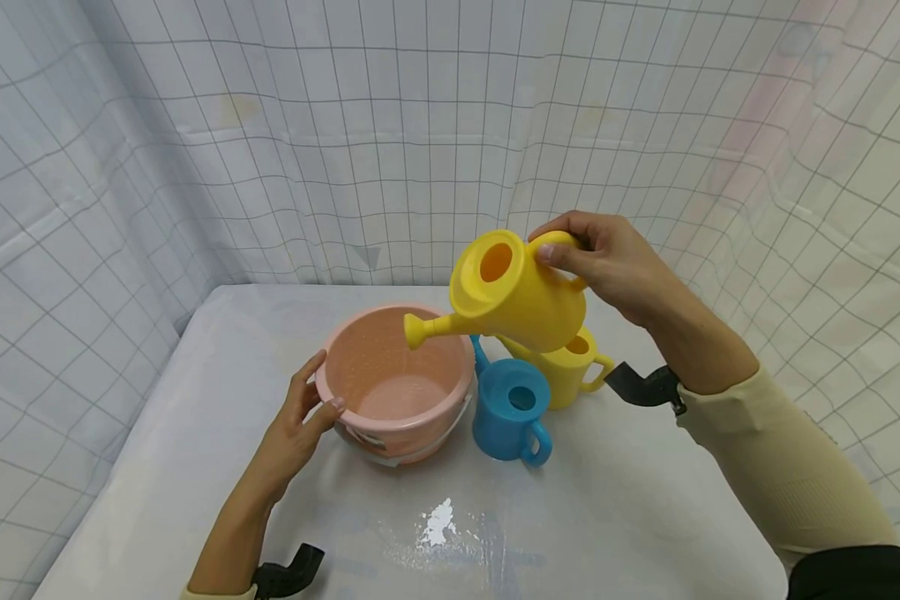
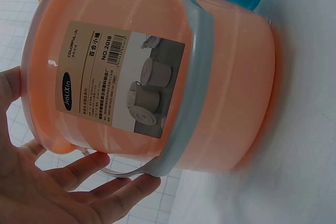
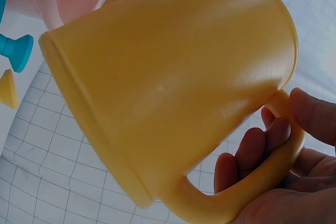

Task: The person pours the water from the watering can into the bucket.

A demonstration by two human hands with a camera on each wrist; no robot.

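Note:
In the head view my right hand (image 1: 607,258) grips the handle of a yellow watering can (image 1: 547,304), thumb on top. The can is raised and tipped, its spout angled down to the left over the rim of a pink bucket (image 1: 395,423). In the right wrist view, fingers curl through the can's handle (image 3: 247,195). My left hand (image 1: 300,421) holds the bucket's left rim, thumb over the edge. The left wrist view shows the other fingers (image 2: 118,198) against the outside, by the pale bail handle (image 2: 191,93) and a printed label (image 2: 94,77).
Just right of the bucket stands a blue watering can (image 1: 506,425). Behind it is a second yellow watering can (image 1: 566,379), partly hidden by the raised one. A shiny wet patch (image 1: 438,525) lies on the white tabletop (image 1: 630,517). Grid-patterned curtains (image 1: 420,150) surround the table.

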